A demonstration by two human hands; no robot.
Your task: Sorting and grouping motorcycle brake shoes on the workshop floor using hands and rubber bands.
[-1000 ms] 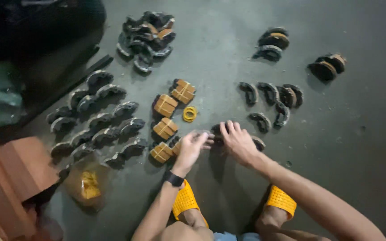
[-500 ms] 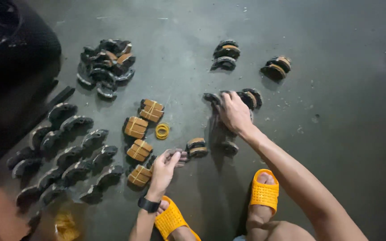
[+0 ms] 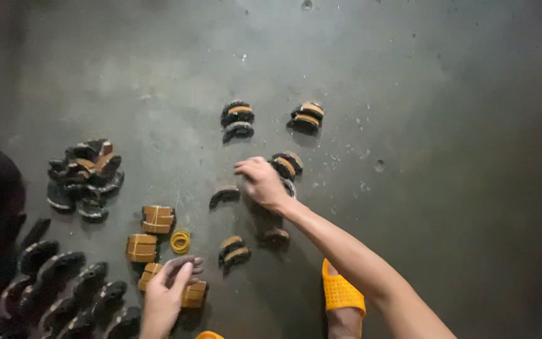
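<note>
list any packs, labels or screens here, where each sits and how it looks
No labels or screens.
Bundle: left of yellow bands, tan block, pale ties.
Bundle: just below it, same look.
Bundle: under left hand, tan.
Right hand is among loose curved dark pieces.

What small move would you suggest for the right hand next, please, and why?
Probably close the right hand on the curved shoe under its fingertips. The hand is open and reaching there, while the left hand rests on the tan bundles, holding nothing I can make out.
</note>
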